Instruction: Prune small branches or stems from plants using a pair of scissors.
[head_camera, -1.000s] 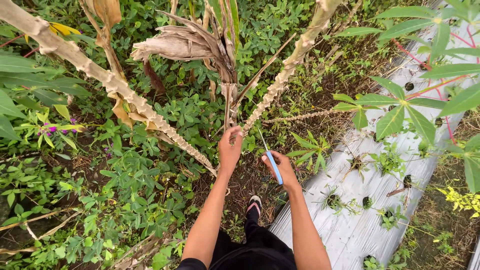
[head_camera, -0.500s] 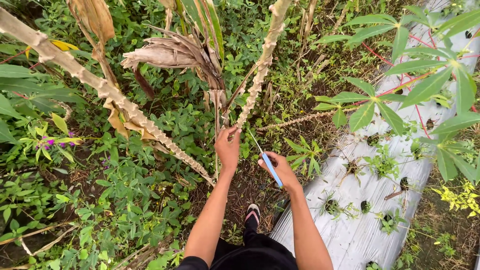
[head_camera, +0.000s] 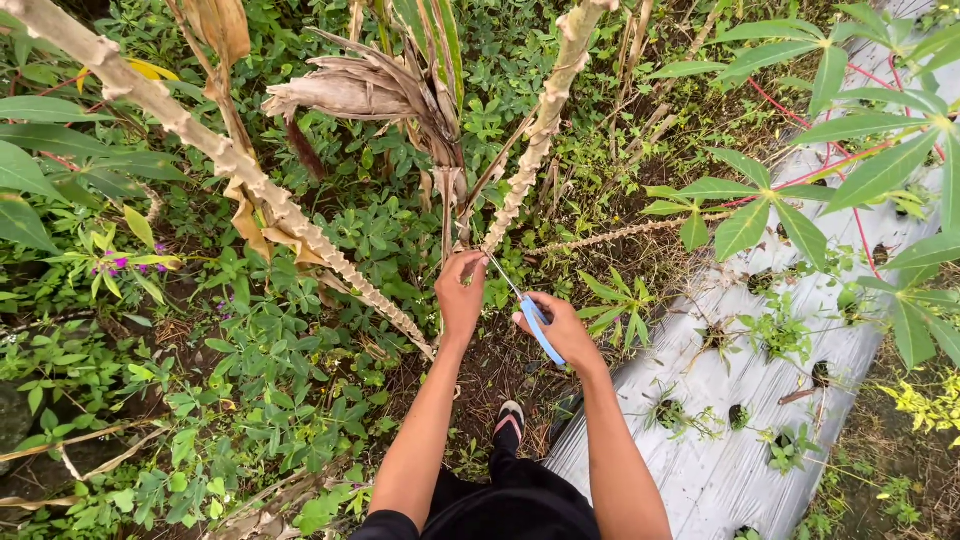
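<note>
Both arms reach straight out and down from the person toward the base of the corn stalk. Left hand is wrapped around the stalk low down, fingers closed on it, thumb side up. Right hand sits just right of the stalk, fist closed around the blue handle of a knife; the thin blade angles up-left, tip touching or almost touching the stalk just above the left hand — can't tell which.

Dried husk hangs off the stalk higher up, leaning left. Two knobbly pale stems flank the stalk: left stem slants away up-left, right stem rises up-right, their lower ends converging near the stalk's base. Low green weeds cover the ground left of the stalk.

Right of the stalk, well apart: silver plastic mulch sheet with round planting holes, small green seedlings in several. A sandalled foot stands below the stalk, between the arms.
</note>
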